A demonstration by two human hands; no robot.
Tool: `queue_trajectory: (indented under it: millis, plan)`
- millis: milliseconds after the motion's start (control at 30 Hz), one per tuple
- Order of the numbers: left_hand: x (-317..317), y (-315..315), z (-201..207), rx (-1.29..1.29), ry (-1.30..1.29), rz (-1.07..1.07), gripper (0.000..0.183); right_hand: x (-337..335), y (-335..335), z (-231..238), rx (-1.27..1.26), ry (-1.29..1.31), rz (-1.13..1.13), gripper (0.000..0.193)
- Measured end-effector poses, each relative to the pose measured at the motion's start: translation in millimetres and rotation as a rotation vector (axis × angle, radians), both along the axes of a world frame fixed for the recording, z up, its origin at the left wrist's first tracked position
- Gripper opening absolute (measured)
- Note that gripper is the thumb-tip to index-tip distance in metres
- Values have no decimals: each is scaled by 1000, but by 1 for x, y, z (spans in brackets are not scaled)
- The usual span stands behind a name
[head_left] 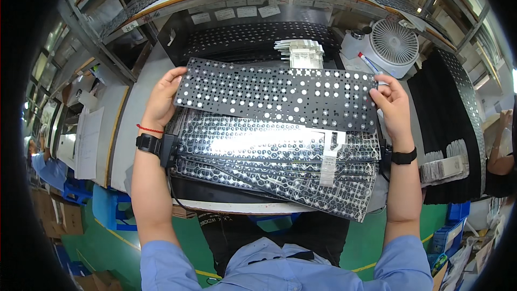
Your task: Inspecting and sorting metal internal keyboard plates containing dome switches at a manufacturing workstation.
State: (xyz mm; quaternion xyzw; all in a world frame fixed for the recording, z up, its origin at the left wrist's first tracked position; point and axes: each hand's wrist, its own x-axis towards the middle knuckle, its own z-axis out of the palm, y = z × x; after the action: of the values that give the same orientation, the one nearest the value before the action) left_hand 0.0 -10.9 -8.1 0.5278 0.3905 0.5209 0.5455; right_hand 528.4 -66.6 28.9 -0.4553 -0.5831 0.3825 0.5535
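Head view, left grip [161, 99], right grip [395, 102] pinching dotted sheet [258, 92] by edges, fan [395, 43] near

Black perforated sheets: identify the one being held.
The sheet held at its ends by the left hand and right hand; neither hand touches the stack at right or the pile behind.

The person wears a light blue shirt [253, 270] with short, wide sleeves [167, 263]. The pants [223, 240] are black, with small white letters on one leg, and show past the near edge of the tabletop [253, 206]. By the bare left hand [160, 101] is a thin red string bracelet [149, 129]. Next to it, a black strap [147, 143] carries a black box [168, 151] with a thin black cable [172, 184]. By the bare right hand [392, 99] is another black strap [404, 157].
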Motion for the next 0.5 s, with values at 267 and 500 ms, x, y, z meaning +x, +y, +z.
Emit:
queue_trajectory:
  millis: [267,500]
  plan:
    - [17,-11,13,-167,-78,4,35,1,0,1,-22,11,77,49]
    - [13,-10,14,-150,85,-39,24,-1,-1,3,29,55,44,40]
